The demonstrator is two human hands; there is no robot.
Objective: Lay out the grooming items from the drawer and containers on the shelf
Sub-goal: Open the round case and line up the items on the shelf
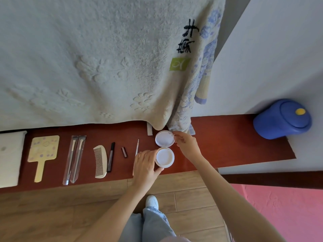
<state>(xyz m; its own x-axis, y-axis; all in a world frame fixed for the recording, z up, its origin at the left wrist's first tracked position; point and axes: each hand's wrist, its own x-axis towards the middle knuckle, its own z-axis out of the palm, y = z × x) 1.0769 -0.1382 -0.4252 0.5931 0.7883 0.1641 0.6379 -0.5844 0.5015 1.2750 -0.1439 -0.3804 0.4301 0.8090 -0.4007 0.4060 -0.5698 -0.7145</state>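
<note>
Dark red shelf [227,137] runs left to right, a pale towel [87,58] hanging over its far edge.

Far left: white pouch [9,158], partly cut off by the frame edge. Next, yellow hand mirror [43,151], handle toward the near edge. Then two makeup brushes [74,158] in clear sleeves, side by side. Cream comb [100,161]; just right of it a dark pen-like liner [111,157]. Small dark lipstick tube [124,152], apart from both neighbours. Thin pale stick tool [137,147], its near end hidden by the left hand.

Left hand [145,166] grips the base of an open white compact [165,157], fingers and thumb curled round its rim. Right hand [187,145] pinches the edge of the raised lid [165,138], thumb and forefinger together. Compact sits mid-shelf, right of the row.

Small white flat item [149,131] by the towel hem; kind unclear.

Far right: blue lidded container [282,119], tilted on the shelf end.
</note>
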